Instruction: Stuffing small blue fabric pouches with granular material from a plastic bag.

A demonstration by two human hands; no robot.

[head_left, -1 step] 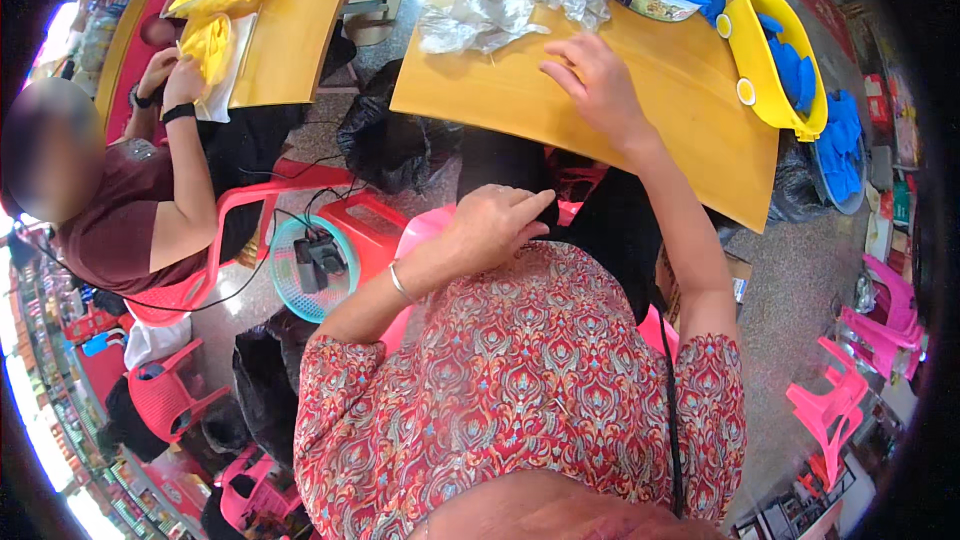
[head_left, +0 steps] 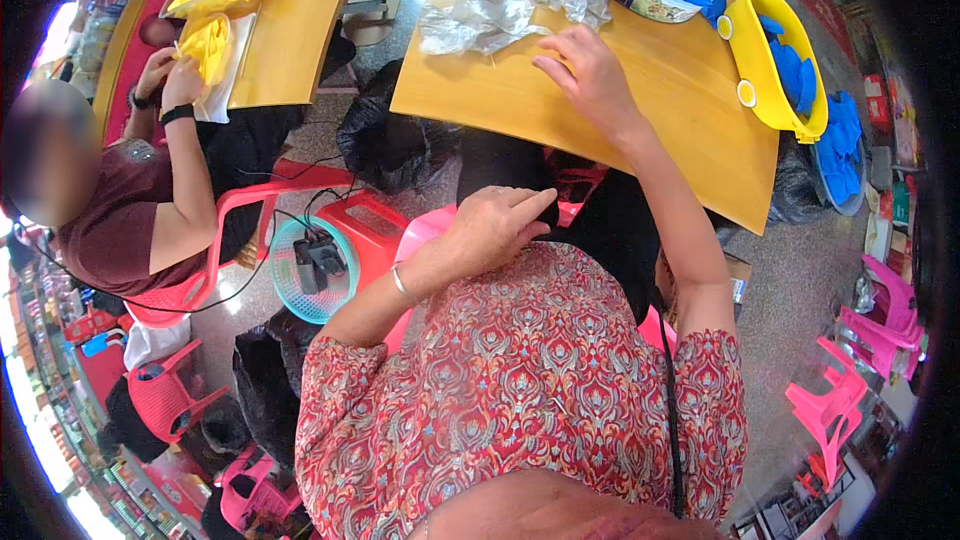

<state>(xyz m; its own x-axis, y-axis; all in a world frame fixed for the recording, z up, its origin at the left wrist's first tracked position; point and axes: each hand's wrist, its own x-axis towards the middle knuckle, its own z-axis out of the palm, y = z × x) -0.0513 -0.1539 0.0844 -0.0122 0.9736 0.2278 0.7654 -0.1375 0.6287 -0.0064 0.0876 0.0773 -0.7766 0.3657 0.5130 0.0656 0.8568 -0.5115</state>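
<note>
Right hand (head_left: 590, 75) rests open near the table (head_left: 690, 120) edge beside crumpled plastic bags (head_left: 500, 5); left hand (head_left: 490, 230) hangs empty.

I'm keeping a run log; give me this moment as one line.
left hand: at lap, empty | right hand: on wooden table, beside clear plastic bags | yellow tub: blue pieces

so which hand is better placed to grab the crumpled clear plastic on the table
Right. The right hand rests on the table beside the clear plastic; the left hand is down at the lap.
</note>
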